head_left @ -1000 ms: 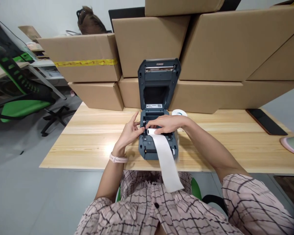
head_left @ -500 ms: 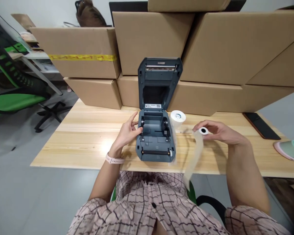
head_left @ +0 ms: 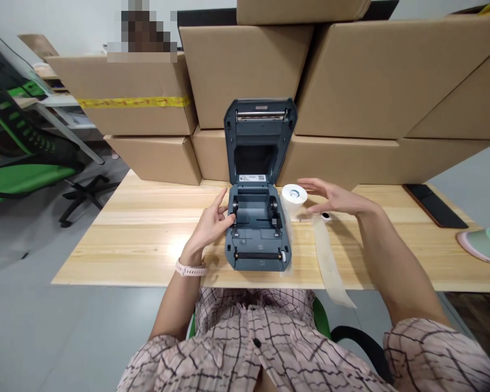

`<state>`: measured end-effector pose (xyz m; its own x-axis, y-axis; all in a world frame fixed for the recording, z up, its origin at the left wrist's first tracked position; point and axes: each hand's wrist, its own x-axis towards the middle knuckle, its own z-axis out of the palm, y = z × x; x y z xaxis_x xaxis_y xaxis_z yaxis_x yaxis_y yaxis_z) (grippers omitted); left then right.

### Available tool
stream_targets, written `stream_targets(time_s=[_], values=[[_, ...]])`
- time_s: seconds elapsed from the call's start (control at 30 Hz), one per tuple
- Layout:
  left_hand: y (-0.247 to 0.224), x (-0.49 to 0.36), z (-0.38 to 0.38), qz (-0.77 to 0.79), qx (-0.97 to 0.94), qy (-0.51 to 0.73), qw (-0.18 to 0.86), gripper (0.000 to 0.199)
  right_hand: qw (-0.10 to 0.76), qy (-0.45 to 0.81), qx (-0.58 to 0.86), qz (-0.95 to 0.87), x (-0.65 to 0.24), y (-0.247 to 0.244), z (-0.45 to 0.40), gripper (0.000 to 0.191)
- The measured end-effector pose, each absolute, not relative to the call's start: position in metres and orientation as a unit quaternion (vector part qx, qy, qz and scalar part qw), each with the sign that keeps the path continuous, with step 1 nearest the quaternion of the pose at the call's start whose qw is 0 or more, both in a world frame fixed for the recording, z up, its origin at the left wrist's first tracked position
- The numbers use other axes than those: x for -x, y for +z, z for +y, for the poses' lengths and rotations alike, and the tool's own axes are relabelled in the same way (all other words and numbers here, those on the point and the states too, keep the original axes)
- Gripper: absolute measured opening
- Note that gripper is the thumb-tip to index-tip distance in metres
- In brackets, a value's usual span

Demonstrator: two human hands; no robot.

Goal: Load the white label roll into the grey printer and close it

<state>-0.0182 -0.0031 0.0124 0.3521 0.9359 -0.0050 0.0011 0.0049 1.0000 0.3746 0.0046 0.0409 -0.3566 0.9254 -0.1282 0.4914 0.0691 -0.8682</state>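
A dark grey label printer (head_left: 258,245) stands on the table with its lid (head_left: 259,136) raised and its roll bay bare. My left hand (head_left: 209,226) grips the printer's left edge, thumb over the rim and index finger stretched along the side. A white label roll (head_left: 293,201) stands upright against the printer's right side. Beside it my right hand (head_left: 335,197) is open, fingers spread at the roll's right, apart from or just touching it. Beneath that hand lies a small roll core (head_left: 325,216), and its pale paper strip (head_left: 328,258) trails over the table's front edge.
Stacked cardboard boxes (head_left: 245,71) line the back of the wooden table (head_left: 147,234). A black phone (head_left: 435,206) and a green and pink cup-like item (head_left: 484,245) lie at the right. A green chair (head_left: 32,174) stands at the left. Behind the boxes, a person's head (head_left: 142,32) is blurred.
My right hand has set down the small roll with its trailing strip and moved left to the white label roll, fingers opening. My left hand stays on the printer.
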Motion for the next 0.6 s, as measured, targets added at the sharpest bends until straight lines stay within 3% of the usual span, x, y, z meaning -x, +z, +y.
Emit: stream_targets(time_s=[0.1,0.27,0.43,0.5,0.6], values=[[0.012,0.018,-0.003,0.411,-0.584,0.4,0.574,0.104,0.231,0.473,0.502,-0.686,-0.349,0.036,0.029,0.089],[0.009,0.017,-0.002,0.432,-0.589,0.392,0.559,0.104,0.304,0.512,0.497,-0.631,-0.331,0.033,0.03,0.081],[0.012,0.017,-0.003,0.425,-0.589,0.397,0.561,0.101,0.379,0.515,0.449,-0.624,-0.312,0.075,0.009,0.08],[0.014,0.017,-0.004,0.426,-0.595,0.394,0.556,0.101,0.354,0.465,0.427,-0.69,-0.289,0.097,0.007,0.079],[0.015,0.017,-0.005,0.426,-0.594,0.4,0.553,0.1,0.204,0.319,0.409,-0.83,-0.247,0.117,0.008,0.065]])
